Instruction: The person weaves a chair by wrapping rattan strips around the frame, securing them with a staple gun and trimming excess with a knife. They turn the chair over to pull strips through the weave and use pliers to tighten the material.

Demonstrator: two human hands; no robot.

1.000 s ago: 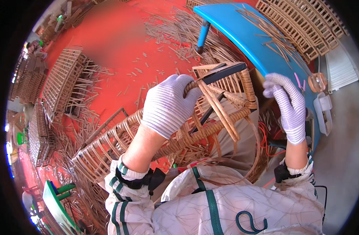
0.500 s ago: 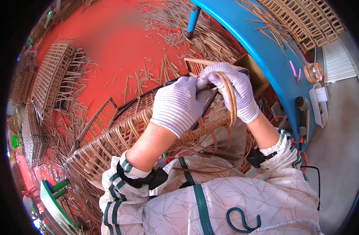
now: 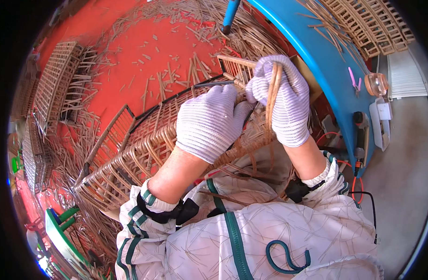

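Across my lap lies a long woven basket (image 3: 146, 156) of brown strips on a dark frame, its wrapped rim running from lower left to upper right. My left hand (image 3: 209, 119), in a white ribbed glove, presses its closed fingers on the basket's edge near the right end. Just beside it, my right hand (image 3: 284, 100), gloved alike, is raised and grips a looped brown weaving strip (image 3: 273, 95). The strip bends over the fingers and hangs down in front of the palm. Both hands' fingertips are partly hidden.
On the right, a blue table (image 3: 312, 60) carries pink-handled scissors (image 3: 354, 80), a jar (image 3: 376, 85) and a power tool (image 3: 361, 135). A white tray (image 3: 379, 123) sits by its edge. Woven panels (image 3: 57, 86) stand at left. Cut strips (image 3: 169, 77) litter the red floor.
My right hand has risen slightly and turned upright, drawing the strip loop higher and tighter. My left hand stays at the basket edge. The view has shifted a little.
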